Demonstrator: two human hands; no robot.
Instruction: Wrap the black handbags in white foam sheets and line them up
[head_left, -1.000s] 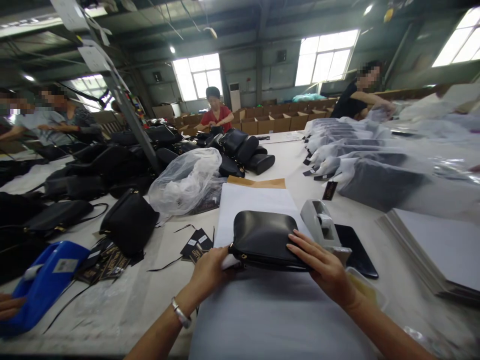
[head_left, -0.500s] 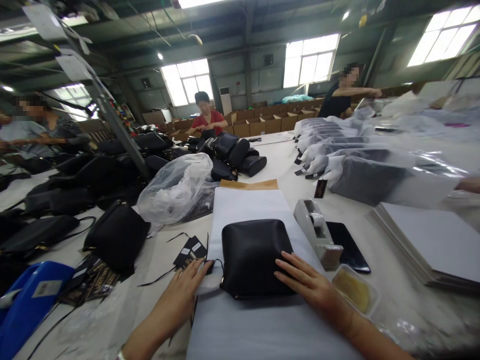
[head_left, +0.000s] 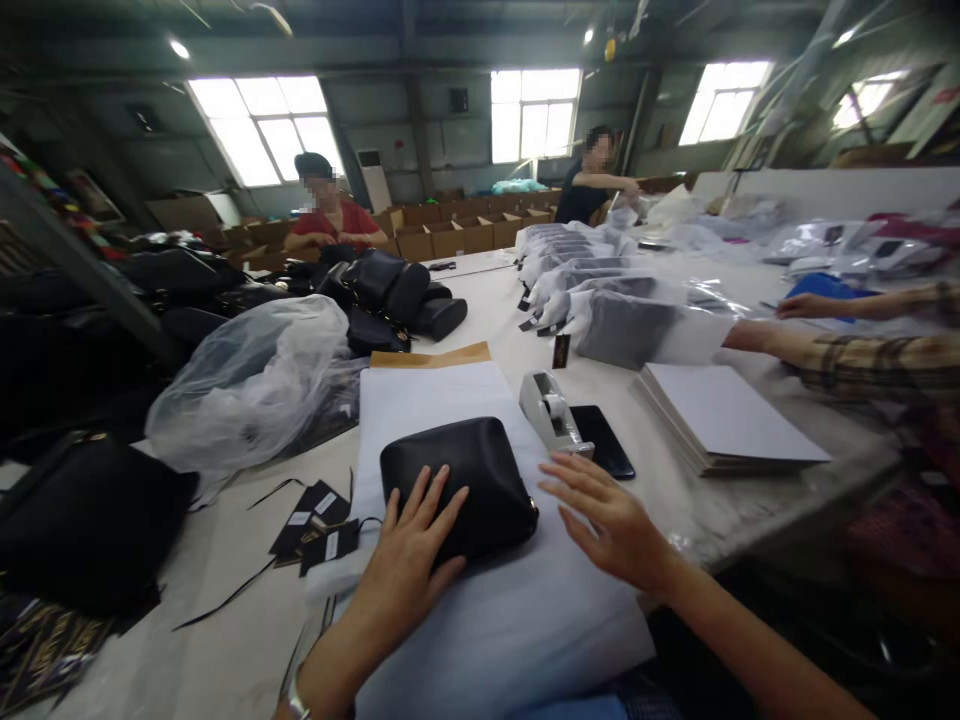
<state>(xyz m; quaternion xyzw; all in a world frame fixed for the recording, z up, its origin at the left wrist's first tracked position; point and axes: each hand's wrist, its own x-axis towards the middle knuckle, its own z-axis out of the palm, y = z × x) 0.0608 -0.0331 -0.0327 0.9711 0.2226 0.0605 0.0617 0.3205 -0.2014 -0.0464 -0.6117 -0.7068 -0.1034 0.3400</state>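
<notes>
A black handbag (head_left: 476, 465) lies on a stack of white paper sheets (head_left: 480, 385) in front of me. My left hand (head_left: 416, 540) rests flat on its near left part, fingers spread. Just off the bag's right side, my right hand (head_left: 607, 515) hovers with its fingers stretched, holding nothing. Black hang tags (head_left: 319, 510) with cords lie to the left of the paper. Beyond my right hand stand a white tape dispenser (head_left: 551, 410) and a dark phone-like slab (head_left: 604, 440).
A clear plastic bag heap (head_left: 255, 380) and black handbags (head_left: 90, 530) lie left. Wrapped bags (head_left: 622, 320) stand in a row at the right, behind stacked boards (head_left: 727, 410). A co-worker's plaid sleeves (head_left: 877, 360) reach in from the right. Two more people work at the back.
The view has swung to the right. My left hand has moved from the tags onto the handbag, which has turned. My right hand has come off it.
</notes>
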